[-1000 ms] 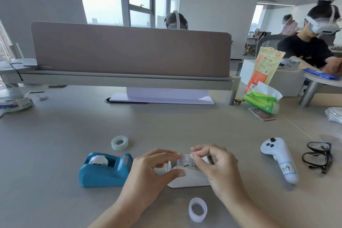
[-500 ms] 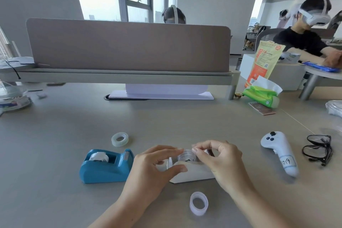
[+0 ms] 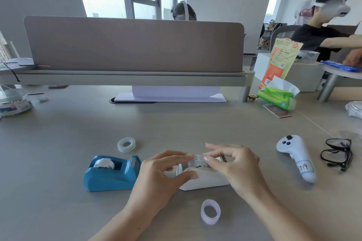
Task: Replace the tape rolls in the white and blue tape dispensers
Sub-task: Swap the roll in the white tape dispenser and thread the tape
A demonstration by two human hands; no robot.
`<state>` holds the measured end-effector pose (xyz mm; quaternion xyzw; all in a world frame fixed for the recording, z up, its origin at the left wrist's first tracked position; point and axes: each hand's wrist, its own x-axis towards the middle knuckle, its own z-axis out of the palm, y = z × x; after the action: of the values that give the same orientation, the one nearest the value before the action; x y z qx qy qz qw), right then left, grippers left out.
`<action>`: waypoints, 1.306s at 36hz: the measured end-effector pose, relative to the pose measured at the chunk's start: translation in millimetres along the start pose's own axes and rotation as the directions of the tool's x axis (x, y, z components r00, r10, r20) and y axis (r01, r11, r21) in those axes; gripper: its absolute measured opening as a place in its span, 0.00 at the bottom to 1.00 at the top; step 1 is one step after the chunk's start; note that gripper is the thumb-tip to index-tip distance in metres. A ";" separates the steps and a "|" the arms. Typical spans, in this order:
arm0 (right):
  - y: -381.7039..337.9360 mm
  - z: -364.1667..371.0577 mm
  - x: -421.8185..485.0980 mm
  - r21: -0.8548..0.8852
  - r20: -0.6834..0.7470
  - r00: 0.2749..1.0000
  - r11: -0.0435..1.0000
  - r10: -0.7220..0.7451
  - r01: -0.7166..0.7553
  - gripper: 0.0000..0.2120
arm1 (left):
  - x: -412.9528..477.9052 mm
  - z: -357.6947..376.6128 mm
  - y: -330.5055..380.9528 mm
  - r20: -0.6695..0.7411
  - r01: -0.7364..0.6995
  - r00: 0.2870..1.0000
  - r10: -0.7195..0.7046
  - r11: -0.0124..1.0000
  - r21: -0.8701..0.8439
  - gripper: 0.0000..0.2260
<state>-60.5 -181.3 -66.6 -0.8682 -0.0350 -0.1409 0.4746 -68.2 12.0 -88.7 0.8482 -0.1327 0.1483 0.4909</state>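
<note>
Tape is light stuff, and I judge the clear roll point(image 3: 197, 161) in the white dispenser point(image 3: 205, 181) to be stiff round its rim but slick on its faces — best pinched by the outer edge, never squeezed flat. The dispenser looks weighty enough to stay put under a light pull, though I would steady its body all the same.

My left hand point(image 3: 162, 174) is half curled, thumb lying along the dispenser's near side and fingertips arched over the roll from the left. My right hand point(image 3: 233, 162) comes in from the right, thumb and forefinger nearly closed at the roll's top. Whether either has a true grip on it I cannot tell — the fingers hide the contact.

All this sits near the front edge of the desk point(image 3: 176, 123), about midway along it. The blue dispenser point(image 3: 111, 174) stands just left of my left hand, an empty core point(image 3: 210, 211) lies nearer the front edge between my wrists, and a spare roll point(image 3: 126, 144) lies further back.
</note>
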 end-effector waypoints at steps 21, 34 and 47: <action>0.8 13.5 -7.6 -0.343 -0.204 0.953 0.928 -0.223 0.143 0.06 | -1.0 2.5 -1.6 -0.012 0.018 1.000 -0.018 1.000 -0.009 0.16; 0.1 13.9 -7.4 -0.410 -0.196 0.940 0.895 -0.277 0.178 0.03 | -1.9 2.1 -0.9 -0.004 -0.008 1.000 0.008 1.000 0.001 0.16; 0.4 8.8 -2.8 -0.054 -0.094 0.982 0.986 -0.165 0.161 0.09 | 0.3 1.9 -4.6 0.003 -0.026 1.000 0.026 1.000 -0.012 0.16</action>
<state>-61.2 -174.0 -72.1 -0.8652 -0.0795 -0.2223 0.4424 -66.0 12.6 -93.2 0.8436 -0.1455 0.1523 0.4939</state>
